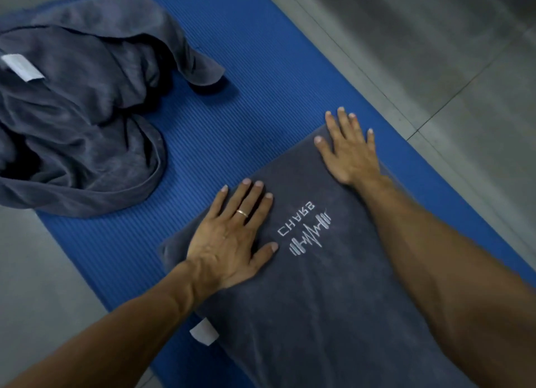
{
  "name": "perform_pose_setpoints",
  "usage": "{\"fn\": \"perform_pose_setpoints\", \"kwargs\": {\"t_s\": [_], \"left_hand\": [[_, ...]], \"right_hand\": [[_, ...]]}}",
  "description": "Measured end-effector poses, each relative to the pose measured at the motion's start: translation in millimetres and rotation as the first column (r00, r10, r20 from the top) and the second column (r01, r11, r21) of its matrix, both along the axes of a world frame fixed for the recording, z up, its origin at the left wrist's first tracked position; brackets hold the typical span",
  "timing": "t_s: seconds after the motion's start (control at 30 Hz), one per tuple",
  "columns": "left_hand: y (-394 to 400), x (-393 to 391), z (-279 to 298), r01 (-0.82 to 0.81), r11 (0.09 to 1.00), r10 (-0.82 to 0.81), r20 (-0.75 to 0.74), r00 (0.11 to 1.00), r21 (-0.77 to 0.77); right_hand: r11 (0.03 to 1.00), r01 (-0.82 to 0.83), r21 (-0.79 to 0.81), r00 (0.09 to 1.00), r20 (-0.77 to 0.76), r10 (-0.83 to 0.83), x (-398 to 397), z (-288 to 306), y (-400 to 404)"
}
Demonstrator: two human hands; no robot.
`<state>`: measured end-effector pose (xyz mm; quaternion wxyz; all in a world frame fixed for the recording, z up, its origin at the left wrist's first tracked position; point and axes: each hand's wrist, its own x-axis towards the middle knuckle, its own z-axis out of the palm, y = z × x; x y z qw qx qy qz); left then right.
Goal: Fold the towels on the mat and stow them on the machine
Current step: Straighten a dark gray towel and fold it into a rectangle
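1. Two hands lie flat with fingers spread, gripping nothing: the left hand (229,240) and right hand (346,148) press the folded towel (304,300) at lower centre of the frame.
2. That towel rests on the blue mat (246,83); a crumpled towel (78,121) sits at upper left.
3. To do this well, smooth outward from the logo (309,231) toward the edges, keeping the corners aligned.
4. No machine is in view, and the folded towel's near end is cut off by the frame.

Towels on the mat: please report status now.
Both hands flat, left hand and right hand, pressing folded towel. Crumpled towel unfolded on mat. Nothing in the way.
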<state>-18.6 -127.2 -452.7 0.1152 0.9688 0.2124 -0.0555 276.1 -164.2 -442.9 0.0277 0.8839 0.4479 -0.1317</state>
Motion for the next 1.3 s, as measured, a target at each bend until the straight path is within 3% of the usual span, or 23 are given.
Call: {"fn": "perform_pose_setpoints", "kwargs": {"t_s": [0.1,0.2,0.3,0.4,0.53,0.7,0.87,1.07,1.17,1.3], "left_hand": [[-2.6,7.7,8.8,-0.014,1.000,0.014,0.013,1.000,0.009],[-21.0,41.6,17.8,0.068,0.997,-0.073,0.113,0.991,0.047],[-63.5,93.0,16.0,0.214,0.977,-0.213,0.169,0.962,0.009],[-96.0,119.9,3.4,0.325,0.946,-0.324,0.109,0.940,0.007],[-98.2,124.9,-4.3,0.329,0.939,-0.333,0.027,0.943,0.103],[-128.5,123.4,17.7,0.329,0.935,-0.333,0.012,0.943,0.134],[-238.6,123.1,38.2,0.548,0.829,-0.559,0.135,0.818,0.110],[-456.5,154.5,21.3,0.507,0.857,-0.480,0.213,0.851,-0.091],[-511.2,169.5,6.8,0.465,0.884,-0.455,0.150,0.878,-0.044],[-518.9,171.8,-4.3,0.435,0.897,-0.441,0.085,0.894,0.078]], "right_hand": [[0.999,0.035,-0.028,0.999,-0.040,-0.036,-1.1,10.4,11.4],[0.980,0.072,0.185,0.995,-0.083,-0.057,-30.1,26.9,-29.5],[0.945,0.192,0.264,0.981,-0.055,-0.184,-50.8,32.7,-115.6],[0.945,0.281,0.166,0.956,0.039,-0.291,-55.9,24.6,-201.7],[0.918,0.387,-0.090,0.922,0.017,-0.387,-6.0,9.0,-236.0],[0.912,0.410,0.033,0.907,-0.117,-0.404,-1.2,36.2,-251.9],[0.954,0.301,0.009,0.952,-0.063,-0.300,-56.4,49.8,-405.3],[0.924,0.378,-0.048,0.925,-0.028,-0.380,-56.7,29.6,-601.0],[0.930,0.362,-0.054,0.932,0.002,-0.363,-14.6,10.2,-640.9],[0.882,0.465,0.076,0.885,-0.060,-0.461,26.7,8.5,-637.9]]}}
